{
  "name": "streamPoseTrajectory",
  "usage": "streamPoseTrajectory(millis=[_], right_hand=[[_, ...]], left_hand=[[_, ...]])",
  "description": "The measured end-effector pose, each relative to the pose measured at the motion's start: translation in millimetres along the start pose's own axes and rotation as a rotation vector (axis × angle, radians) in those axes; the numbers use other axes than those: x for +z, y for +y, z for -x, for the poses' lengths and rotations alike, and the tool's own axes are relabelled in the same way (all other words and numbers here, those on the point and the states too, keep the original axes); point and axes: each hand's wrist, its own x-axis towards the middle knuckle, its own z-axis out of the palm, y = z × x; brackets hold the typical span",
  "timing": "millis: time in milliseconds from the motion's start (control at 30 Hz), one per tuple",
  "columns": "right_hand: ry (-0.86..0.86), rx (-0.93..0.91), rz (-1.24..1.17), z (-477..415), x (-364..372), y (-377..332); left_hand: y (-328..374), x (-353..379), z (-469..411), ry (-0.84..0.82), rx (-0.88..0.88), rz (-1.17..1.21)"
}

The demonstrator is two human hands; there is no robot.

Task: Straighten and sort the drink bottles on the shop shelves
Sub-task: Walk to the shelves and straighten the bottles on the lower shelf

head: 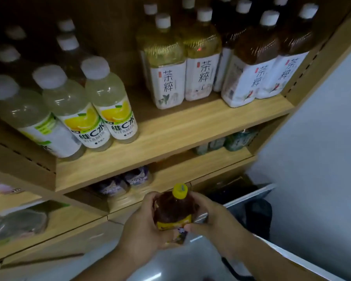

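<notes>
Head view: left hand (142, 226) and right hand (209, 218) each clamp their grip on the dark tea bottle (171, 209), fingers curled round its sides. The bottle is upright, with a yellow cap (180, 191) and yellow label, held before the lower shelf (211, 161) front edge. The upper shelf (170, 138) carries lemon bottles (109, 102) left and tea bottles (166, 78) right, with bare board between.

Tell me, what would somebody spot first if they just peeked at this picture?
Probably the dark brown bottle with the yellow cap, held low in the middle by the left hand and the right hand together. Next come the pale lemon drink bottles standing on the left of the wooden shelf, and the white-capped tea bottles on its right.
</notes>
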Motion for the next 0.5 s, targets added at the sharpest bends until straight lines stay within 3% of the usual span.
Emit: streamPoseTrajectory(millis=[300, 500], right_hand=[[-0.066, -0.027, 0.004, -117.2, -31.1, 52.5], [0.02, -0.136, 0.021, -164.3, -30.4, 75.1]], left_hand=[[-22.0, 33.9, -117.5, 0.108, -0.004, -0.155], [-47.8, 48.4, -166.7, 0.24, 0.053, -0.066]])
